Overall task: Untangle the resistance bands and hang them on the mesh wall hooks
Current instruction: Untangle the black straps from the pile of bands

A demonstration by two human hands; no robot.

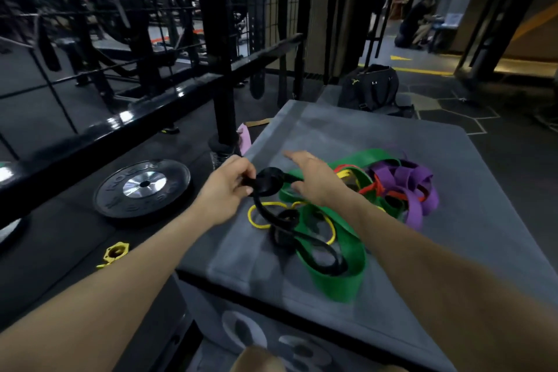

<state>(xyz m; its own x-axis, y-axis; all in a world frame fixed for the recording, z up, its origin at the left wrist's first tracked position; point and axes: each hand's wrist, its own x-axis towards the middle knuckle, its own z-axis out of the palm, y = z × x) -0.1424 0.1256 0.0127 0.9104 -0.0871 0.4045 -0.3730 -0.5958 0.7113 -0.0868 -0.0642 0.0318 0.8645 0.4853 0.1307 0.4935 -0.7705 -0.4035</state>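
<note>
My left hand (225,187) pinches the black band (268,183) lifted near the box's (407,142) left edge; right hand (317,180) hovers, fingers spread, over the band tangle (377,190) mid-box.

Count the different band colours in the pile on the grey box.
5. Black band, pinched by the left hand; yellow band beneath it; green band nearest; orange-red band mid-pile; purple band far right. Others may be buried.
</note>
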